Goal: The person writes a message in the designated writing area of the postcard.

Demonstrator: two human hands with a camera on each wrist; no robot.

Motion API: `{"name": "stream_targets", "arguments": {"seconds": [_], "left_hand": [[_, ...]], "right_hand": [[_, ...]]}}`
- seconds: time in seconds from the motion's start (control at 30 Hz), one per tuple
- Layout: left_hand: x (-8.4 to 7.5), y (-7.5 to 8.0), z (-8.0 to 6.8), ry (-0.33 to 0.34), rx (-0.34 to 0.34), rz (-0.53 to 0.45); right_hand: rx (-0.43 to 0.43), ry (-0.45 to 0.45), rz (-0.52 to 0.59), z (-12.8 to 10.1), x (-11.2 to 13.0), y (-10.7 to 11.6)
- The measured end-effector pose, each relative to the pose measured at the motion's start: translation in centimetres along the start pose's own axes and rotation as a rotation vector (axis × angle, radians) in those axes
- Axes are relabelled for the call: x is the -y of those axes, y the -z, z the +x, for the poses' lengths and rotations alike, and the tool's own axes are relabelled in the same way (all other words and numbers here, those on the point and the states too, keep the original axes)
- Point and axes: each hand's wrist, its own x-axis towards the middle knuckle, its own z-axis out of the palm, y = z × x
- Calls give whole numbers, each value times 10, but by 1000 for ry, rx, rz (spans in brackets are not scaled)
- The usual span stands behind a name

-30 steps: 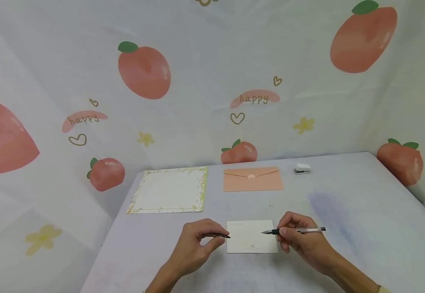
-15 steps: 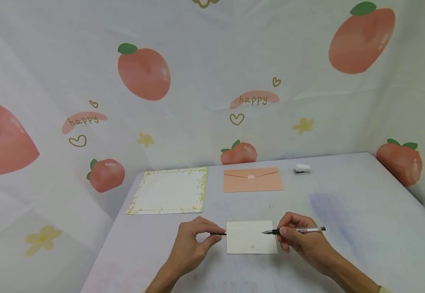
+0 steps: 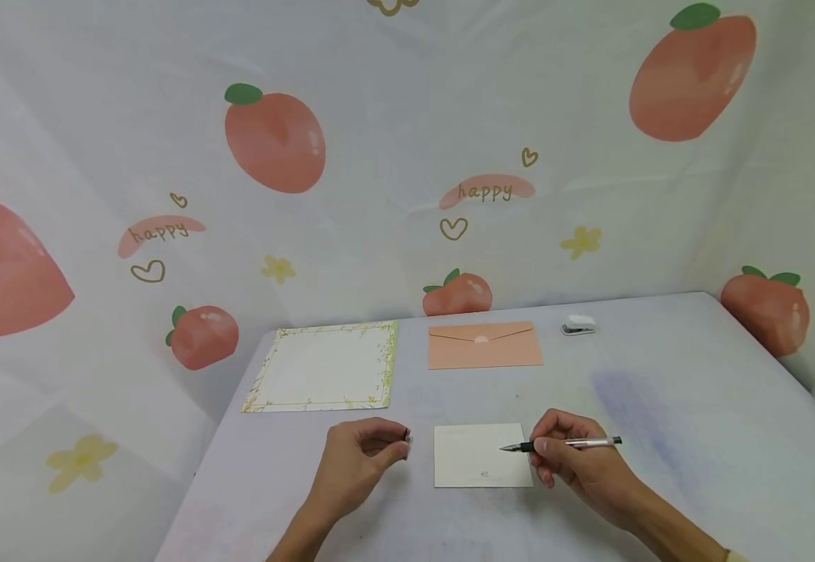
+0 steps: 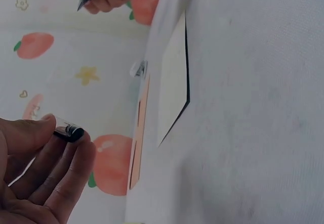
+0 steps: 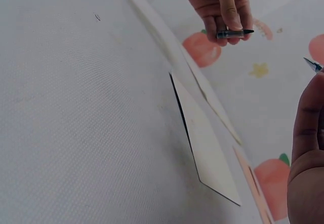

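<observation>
On the pale table [image 3: 660,390], under peach-print cloth [image 3: 407,117], left hand [image 3: 358,460] is pinching a mostly hidden pen cap [image 3: 406,435]; right hand [image 3: 576,460] is gripping the pen [image 3: 562,444] over the card [image 3: 482,455], its print unreadable.

Table [image 3: 660,406] with card [image 3: 481,457], envelope [image 3: 485,345], paper [image 3: 323,367]

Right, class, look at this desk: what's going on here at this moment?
A person sits at a table with a small white card lying flat between the hands. The right hand grips an uncapped pen, tip pointing at the card. The left hand pinches the pen cap in its fingers, beside the card. Farther back lie a bordered sheet of letter paper, a peach envelope and a small white stapler-like item.
</observation>
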Motion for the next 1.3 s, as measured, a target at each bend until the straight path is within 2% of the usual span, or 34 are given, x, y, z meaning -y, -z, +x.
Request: {"name": "stream_targets", "arguments": {"seconds": [0.27, 0.67, 0.93, 1.3], "left_hand": [[12, 22, 2, 162, 19, -74], [22, 44, 2, 268, 4, -142], [31, 50, 5, 315, 11, -89], [45, 52, 9, 350, 14, 86]], "right_hand": [[2, -19, -8, 2, -1, -1], [-4, -35, -33, 6, -4, -4], [-8, -46, -24, 8, -6, -5], [-15, -59, -6, 7, -9, -7]]}}
